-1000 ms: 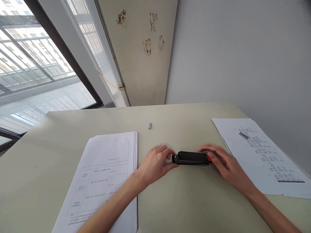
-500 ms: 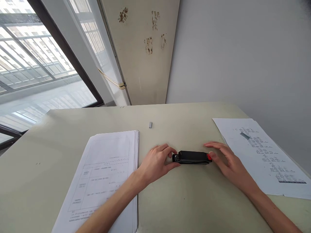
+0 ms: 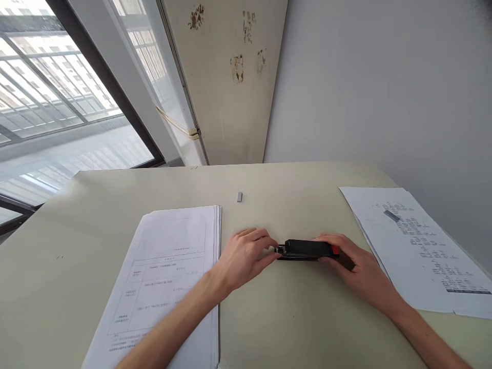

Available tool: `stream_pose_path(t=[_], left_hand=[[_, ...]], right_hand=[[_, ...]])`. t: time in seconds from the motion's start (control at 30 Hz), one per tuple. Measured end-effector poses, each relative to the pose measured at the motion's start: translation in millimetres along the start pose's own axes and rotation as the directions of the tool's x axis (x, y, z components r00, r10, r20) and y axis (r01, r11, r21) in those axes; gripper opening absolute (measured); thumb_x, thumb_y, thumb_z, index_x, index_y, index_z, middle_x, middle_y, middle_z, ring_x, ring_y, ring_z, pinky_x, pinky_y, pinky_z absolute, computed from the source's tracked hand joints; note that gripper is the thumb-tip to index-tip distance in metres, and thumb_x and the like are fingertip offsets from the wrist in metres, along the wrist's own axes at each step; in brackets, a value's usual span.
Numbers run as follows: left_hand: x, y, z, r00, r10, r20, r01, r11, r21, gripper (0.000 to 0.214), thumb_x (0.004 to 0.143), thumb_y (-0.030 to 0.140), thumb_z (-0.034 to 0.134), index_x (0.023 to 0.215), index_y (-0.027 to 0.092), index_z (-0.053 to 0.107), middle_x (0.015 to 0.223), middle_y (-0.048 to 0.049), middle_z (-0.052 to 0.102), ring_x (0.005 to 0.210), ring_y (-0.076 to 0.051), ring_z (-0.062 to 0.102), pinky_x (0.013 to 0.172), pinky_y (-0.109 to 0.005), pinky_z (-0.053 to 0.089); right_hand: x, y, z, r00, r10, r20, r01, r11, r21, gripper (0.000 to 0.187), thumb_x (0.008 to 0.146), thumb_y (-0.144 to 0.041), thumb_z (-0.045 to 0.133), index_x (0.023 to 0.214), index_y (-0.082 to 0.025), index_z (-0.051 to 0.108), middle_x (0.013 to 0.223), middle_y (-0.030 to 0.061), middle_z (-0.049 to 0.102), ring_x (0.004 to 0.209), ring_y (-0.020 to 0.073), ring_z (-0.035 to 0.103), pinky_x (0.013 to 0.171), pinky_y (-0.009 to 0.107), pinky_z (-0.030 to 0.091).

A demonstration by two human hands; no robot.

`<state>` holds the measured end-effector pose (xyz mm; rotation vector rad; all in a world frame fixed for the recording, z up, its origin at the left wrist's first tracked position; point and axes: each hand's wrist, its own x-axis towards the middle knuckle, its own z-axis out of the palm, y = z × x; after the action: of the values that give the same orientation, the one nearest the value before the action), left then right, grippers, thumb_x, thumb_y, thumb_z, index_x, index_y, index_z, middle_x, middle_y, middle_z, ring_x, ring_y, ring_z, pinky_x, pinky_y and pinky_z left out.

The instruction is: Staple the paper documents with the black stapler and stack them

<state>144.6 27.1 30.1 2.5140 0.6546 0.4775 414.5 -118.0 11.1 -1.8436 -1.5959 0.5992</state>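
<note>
A black stapler with a red piece at its right end lies lengthwise on the table between my hands. My left hand pinches its left end, where some metal shows, with thumb and fingertips. At the red end my right hand grips it, the thumb on the near side and the fingers on the far side. Left of my left hand lies a stack of printed paper, partly covered by my left forearm. A small grey staple strip rests beyond my left hand.
Printed sheets lie at the right, with a grey-green strip on top. The pale table reaches back to a cream panel and a grey wall. A window is at the left.
My right hand has moved left and closed round the red end of the stapler. My left hand stays at the other end. The view has shifted slightly.
</note>
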Motion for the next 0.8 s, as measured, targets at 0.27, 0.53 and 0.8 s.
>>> stream_pose_path(t=[0.27,0.53,0.8], left_hand=[[-18,-17,-27.1,1.000,-0.003,0.019,0.002,1.000,0.031,0.023,0.106,0.041,0.062,0.107,0.023,0.075,0.098,-0.0032,0.075,0.083,-0.019,0.068,0.072,-0.031,0.050],[-14,-26,-49.6,0.985,0.005,0.174,-0.013,0.999,0.045,0.037,0.091,0.053,0.081,0.116,0.028,0.075,0.105,0.0014,0.077,0.087,-0.018,0.071,0.081,-0.031,0.052],[34,-72,-70.3,0.958,-0.284,-0.034,0.285,0.937,0.202,0.038,0.102,0.048,0.060,0.132,0.024,0.067,0.117,-0.0053,0.071,0.081,-0.019,0.067,0.074,-0.034,0.050]], right_hand=[[-1,0,0,1.000,0.017,-0.001,-0.017,1.000,0.023,0.025,0.104,-0.053,0.060,0.125,-0.042,0.068,0.130,-0.0005,0.073,0.117,0.0280,0.068,0.101,0.043,0.057],[-3,3,1,1.000,0.010,-0.003,-0.010,1.000,0.016,0.030,0.104,-0.056,0.059,0.128,-0.040,0.068,0.131,0.0018,0.073,0.120,0.0297,0.068,0.101,0.044,0.057],[-2,1,0,1.000,-0.013,0.010,0.013,1.000,0.016,0.027,0.105,-0.051,0.060,0.129,-0.040,0.066,0.127,-0.0004,0.074,0.109,0.0249,0.069,0.092,0.037,0.058]])
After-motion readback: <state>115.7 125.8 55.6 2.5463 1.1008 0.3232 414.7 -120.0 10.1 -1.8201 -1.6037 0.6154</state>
